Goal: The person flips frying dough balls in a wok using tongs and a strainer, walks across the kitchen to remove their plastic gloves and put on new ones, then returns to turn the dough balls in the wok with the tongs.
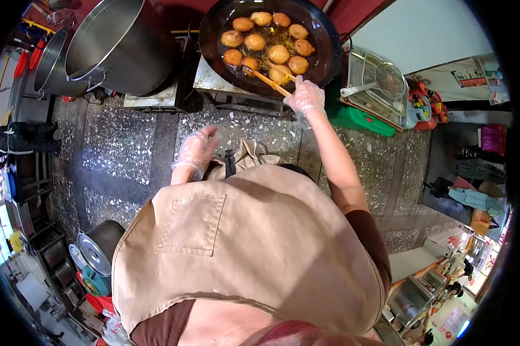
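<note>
A wide dark wok [211, 43] of oil sits on a stove, with several golden-brown fried balls [254, 42] floating in it. My right hand [306, 96], in a clear plastic glove, grips a pair of long wooden cooking chopsticks [273, 85]. Their tips reach into the oil among the balls nearest me. My left hand [197, 146], gloved the same way, hangs in front of the apron, away from the wok. Its fingers are loosely curled and partly turned from view, so what they hold, if anything, is hidden.
Two large metal pots [121, 49] stand left of the wok, the bigger one on a burner [150, 99]. To the right, a wire strainer [390, 79] lies over a tray beside a green container [368, 119]. Speckled tile floor [121, 144] lies below. Lidded pots [96, 254] stand behind on the left.
</note>
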Tool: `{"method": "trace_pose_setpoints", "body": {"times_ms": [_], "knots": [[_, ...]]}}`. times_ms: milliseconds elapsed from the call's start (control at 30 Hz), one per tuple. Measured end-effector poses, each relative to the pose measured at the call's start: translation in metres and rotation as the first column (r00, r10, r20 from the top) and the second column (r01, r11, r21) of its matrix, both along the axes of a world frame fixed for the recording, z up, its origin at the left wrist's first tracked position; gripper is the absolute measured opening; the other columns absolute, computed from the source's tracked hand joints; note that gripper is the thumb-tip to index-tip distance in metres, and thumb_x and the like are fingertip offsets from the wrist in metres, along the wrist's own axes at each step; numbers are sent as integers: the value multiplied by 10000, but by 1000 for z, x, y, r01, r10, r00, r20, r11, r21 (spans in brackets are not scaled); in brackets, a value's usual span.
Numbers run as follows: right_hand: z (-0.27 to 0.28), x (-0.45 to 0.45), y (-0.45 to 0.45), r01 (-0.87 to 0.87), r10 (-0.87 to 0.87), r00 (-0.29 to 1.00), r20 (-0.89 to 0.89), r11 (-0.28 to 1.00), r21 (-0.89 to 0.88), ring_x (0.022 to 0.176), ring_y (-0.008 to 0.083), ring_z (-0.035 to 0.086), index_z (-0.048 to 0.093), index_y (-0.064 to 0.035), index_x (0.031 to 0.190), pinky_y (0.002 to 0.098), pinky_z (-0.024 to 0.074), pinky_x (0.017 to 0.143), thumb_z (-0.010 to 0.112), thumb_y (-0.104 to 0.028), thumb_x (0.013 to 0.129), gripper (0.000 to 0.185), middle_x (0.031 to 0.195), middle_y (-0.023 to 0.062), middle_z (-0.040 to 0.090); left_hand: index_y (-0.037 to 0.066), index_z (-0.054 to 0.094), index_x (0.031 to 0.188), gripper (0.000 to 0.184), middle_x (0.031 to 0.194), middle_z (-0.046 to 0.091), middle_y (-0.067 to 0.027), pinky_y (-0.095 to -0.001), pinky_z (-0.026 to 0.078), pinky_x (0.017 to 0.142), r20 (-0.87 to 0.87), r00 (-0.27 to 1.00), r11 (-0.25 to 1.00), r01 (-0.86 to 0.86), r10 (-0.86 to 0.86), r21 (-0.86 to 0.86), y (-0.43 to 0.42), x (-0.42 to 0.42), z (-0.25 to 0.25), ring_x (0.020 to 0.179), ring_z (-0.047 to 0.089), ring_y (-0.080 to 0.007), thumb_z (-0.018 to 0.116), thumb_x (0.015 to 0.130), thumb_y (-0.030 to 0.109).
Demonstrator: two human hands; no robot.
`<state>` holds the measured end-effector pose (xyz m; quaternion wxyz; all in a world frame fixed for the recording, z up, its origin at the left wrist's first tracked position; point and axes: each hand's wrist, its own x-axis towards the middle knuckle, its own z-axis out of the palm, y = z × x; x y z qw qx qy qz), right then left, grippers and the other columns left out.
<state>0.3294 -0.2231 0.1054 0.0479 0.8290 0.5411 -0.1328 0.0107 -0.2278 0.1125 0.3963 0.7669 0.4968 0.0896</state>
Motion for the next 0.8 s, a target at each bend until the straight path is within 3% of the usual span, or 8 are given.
{"method": "trace_pose_setpoints", "body": {"times_ms": [133,233,300,433,533,800], "knots": [[0,-4,9,-5,5,1000,9,999,-49,1014,281,599,483,-35,1237,388,457,841,728,-358,692,679,1054,124,626,18,586,1132,344,1020,642,-216,-395,491,810,-4,1000,1000,-4,4,-11,-1,-3,-5,945,622,-360,583,838,196],[4,-7,10,-63,62,995,83,998,9,1005,283,605,498,-38,1213,382,463,842,732,-357,692,655,1037,120,634,18,588,1130,349,1013,645,-212,-393,492,810,19,1000,1000,-11,11,-8,-2,-8,-7,944,623,-357,585,832,201],[11,-4,11,-3,3,1000,-26,1000,10,1002,277,609,512,-41,1192,378,467,841,736,-358,693,633,1037,121,635,18,591,1125,349,1002,646,-213,-394,493,807,-4,999,999,-32,32,16,-3,-8,-4,938,624,-355,582,832,208],[6,-2,13,38,-40,998,-38,998,-43,995,298,613,532,-55,1126,396,487,813,755,-372,675,595,1013,141,652,17,594,1119,348,994,646,-215,-395,494,800,-9,999,999,-43,43,-3,-2,-9,1,928,626,-356,580,833,213],[7,-5,12,25,-26,1000,-6,998,-56,996,273,614,510,-24,1199,377,478,818,727,-336,692,634,1031,131,638,15,595,1116,344,986,646,-215,-396,493,795,-9,999,999,-47,47,-12,-2,-8,2,917,628,-358,580,834,212],[2,-11,-5,-26,24,999,48,999,38,927,297,624,505,-13,1183,405,476,776,700,-272,677,602,983,136,635,10,583,1129,343,999,644,-216,-392,493,805,9,1000,1000,-23,23,-4,0,-6,-4,934,626,-355,583,839,192]]}}
